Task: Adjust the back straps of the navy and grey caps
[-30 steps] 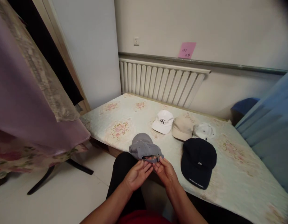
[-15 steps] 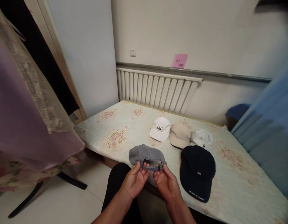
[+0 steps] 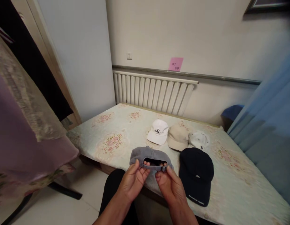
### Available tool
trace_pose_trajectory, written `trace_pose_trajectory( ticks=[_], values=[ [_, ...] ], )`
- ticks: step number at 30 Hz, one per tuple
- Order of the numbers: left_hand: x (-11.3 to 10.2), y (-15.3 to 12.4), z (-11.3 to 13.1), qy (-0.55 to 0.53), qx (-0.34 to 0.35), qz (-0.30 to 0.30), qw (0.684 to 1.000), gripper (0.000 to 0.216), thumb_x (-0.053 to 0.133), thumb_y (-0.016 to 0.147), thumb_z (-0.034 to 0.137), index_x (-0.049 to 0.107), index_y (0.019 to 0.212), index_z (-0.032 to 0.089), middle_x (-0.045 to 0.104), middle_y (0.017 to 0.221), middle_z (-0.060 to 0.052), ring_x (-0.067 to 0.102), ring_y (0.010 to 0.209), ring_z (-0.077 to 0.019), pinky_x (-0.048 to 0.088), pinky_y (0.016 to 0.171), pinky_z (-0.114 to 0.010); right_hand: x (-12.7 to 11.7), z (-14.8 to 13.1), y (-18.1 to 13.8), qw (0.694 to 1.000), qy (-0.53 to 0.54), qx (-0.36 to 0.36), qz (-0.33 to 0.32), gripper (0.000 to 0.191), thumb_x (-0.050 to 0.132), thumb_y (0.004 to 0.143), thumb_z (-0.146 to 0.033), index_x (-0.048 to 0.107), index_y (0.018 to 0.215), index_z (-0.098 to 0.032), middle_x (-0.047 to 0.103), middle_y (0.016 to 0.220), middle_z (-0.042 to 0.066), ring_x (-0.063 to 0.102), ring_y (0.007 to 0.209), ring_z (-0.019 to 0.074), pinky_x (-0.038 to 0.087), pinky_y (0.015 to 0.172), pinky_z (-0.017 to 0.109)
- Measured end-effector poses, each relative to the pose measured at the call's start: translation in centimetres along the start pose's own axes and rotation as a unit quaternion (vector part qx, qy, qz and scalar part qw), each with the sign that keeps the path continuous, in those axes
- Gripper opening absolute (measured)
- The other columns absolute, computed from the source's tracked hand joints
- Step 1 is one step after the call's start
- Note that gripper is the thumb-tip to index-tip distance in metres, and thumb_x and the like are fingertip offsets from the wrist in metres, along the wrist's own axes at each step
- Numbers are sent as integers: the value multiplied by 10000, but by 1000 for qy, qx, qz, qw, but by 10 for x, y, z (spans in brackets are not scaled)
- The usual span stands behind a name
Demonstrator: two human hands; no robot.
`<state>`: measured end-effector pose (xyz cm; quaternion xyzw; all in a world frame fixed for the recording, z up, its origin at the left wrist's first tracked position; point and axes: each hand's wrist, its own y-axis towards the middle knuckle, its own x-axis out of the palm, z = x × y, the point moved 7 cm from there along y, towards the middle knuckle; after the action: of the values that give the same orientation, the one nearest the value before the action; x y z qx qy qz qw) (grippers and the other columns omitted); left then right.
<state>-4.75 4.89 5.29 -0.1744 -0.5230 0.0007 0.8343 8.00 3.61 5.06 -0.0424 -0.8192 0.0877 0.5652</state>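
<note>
A grey cap [image 3: 148,154] lies at the near edge of the floral mattress [image 3: 119,131], its back opening toward me. My left hand [image 3: 133,179] pinches the left end of the cap's rear strap. My right hand [image 3: 169,184] pinches the strap's right end at the buckle. Both hands are closed on the strap. Just right of the grey cap lies a dark navy cap [image 3: 196,173]. Behind them sit a white cap with a black logo [image 3: 157,131], a beige cap [image 3: 177,137] and another white cap [image 3: 199,139].
A white radiator [image 3: 154,92] runs along the back wall, with a pink note [image 3: 175,63] above it. Purple and lace fabric [image 3: 22,131] hangs at the left. A blue curtain [image 3: 269,118] stands at the right. White floor tiles lie at the lower left.
The grey cap has turned so its rear strap faces me squarely, and both hands have spread along the strap. The camera has tilted up and shifted.
</note>
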Motion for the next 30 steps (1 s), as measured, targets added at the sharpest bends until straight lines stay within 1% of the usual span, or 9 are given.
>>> trace_pose_trajectory(
  ticks=[3,5,8,11,14,17,22,26,30],
  values=[
    [5,0,6,14,33,-4,999,36,584,826,153,611,820,130,698,826,-74,675,805,-167,547,747,-291,2,-2,0,1000,-6,-19,18,164,720,689,-130,660,819,-211,706,792,-39,630,694,107,499,572,229],
    [13,-1,7,13,52,-43,998,68,604,810,157,629,869,133,695,952,-92,650,950,-196,513,866,-328,6,0,-1,1000,-11,-15,18,151,726,698,-173,662,825,-220,701,783,-40,623,668,100,497,572,222],
    [31,-4,5,23,64,-129,989,195,635,781,172,647,975,154,636,1154,-98,498,1204,-247,360,1056,-403,17,5,-2,1000,-24,-5,1,138,731,701,-218,665,821,-222,691,758,-39,607,631,88,498,593,221],
    [46,-5,-2,44,51,-164,984,327,635,788,225,618,1109,168,558,1280,-99,394,1290,-250,257,1120,-405,26,8,-3,999,-34,-14,-22,117,725,708,-233,669,810,-216,691,777,-28,600,638,90,502,618,234],
    [54,0,-4,29,34,-148,988,335,545,854,342,614,1121,150,525,1316,-113,391,1294,-231,258,1123,-377,27,9,-3,999,-43,-19,-23,135,736,696,-248,672,806,-203,682,765,-19,589,629,90,494,597,228],
    [55,6,1,-8,31,-103,994,358,451,895,401,642,1055,144,564,1268,-120,438,1261,-226,313,1099,-390,25,3,-3,998,-55,-40,-10,137,741,689,-236,667,799,-200,667,746,-26,562,582,78,467,531,207],
    [59,8,12,-71,47,-62,994,286,420,911,274,661,975,133,646,1136,-114,499,1204,-246,397,1037,-449,27,-13,-5,994,-42,-98,9,88,714,715,-221,651,776,-219,664,761,-30,530,556,78,461,507,214],
    [67,3,7,-84,8,-73,994,357,349,930,274,640,1045,102,610,1193,-157,477,1222,-262,423,1015,-437,33,-12,-3,997,-16,-79,7,79,699,731,-238,647,785,-214,648,711,-27,517,550,82,451,490,206],
    [68,1,6,-98,3,-82,992,376,320,930,257,610,1124,117,587,1228,-161,459,1236,-261,437,1001,-435,31,-13,-2,996,-7,-78,30,36,648,778,-244,646,802,-217,640,688,-19,523,543,94,439,459,210]
  ],
)
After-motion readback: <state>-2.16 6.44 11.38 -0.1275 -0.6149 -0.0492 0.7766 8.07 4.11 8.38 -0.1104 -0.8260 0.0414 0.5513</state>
